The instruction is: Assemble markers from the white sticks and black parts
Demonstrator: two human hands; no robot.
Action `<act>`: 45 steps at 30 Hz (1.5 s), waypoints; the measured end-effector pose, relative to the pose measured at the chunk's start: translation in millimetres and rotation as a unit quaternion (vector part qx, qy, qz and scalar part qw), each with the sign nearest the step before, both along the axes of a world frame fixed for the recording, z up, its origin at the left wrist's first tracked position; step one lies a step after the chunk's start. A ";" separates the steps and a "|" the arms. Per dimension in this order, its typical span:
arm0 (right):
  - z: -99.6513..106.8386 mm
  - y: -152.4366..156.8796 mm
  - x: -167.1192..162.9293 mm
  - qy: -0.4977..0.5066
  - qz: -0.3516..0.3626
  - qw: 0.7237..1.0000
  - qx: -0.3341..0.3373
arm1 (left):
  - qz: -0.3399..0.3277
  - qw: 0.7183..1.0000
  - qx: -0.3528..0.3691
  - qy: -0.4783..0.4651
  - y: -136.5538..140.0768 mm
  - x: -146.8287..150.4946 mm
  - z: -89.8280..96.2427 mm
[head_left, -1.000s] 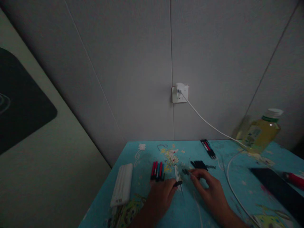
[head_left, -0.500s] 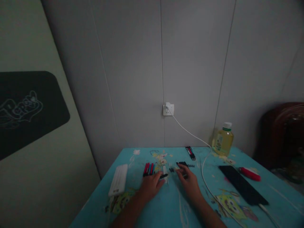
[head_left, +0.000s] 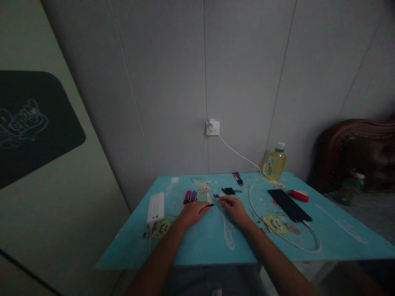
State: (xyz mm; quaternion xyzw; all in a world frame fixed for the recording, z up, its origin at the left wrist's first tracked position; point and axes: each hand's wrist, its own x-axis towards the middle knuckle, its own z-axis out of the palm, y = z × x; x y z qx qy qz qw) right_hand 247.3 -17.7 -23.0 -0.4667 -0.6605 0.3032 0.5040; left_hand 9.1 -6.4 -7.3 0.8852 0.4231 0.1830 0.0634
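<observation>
My left hand (head_left: 193,212) rests low over the table, closed around a black pen part (head_left: 207,206) that points to the right. Just behind it lies a row of red and blue pen barrels (head_left: 190,196), and slim white pen refills (head_left: 209,198) lie by its fingertips. The fingers of my right hand (head_left: 235,209) are pinched together beside some small dark pieces (head_left: 216,196); what they hold is too small to make out. Beyond that hand sit a group of black pen parts (head_left: 228,191) and a line of small grey pieces (head_left: 238,191).
Several pens (head_left: 238,179) lie near the wall. A white power bank (head_left: 156,208) stands at left. To the right are a bottle of yellow liquid (head_left: 274,164), a black phone (head_left: 290,205), a red object (head_left: 298,195) and a white cable (head_left: 251,197) crossing the blue table (head_left: 212,250).
The view has shifted, so the table's front edge now shows and things sit higher. My right hand's fingers have drawn back from the black parts and closed together. My left hand keeps the black pen part.
</observation>
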 end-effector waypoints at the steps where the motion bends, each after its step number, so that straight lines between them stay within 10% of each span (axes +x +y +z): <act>1: -0.3 -0.8 0.0 0.003 0.004 1.000 0.000 | -0.002 1.000 0.005 0.005 0.0 -0.3 -0.2; 45: 0.5 -0.4 -4.9 -0.028 0.033 0.999 0.008 | 0.069 0.996 0.010 0.048 -4.2 1.5 -0.8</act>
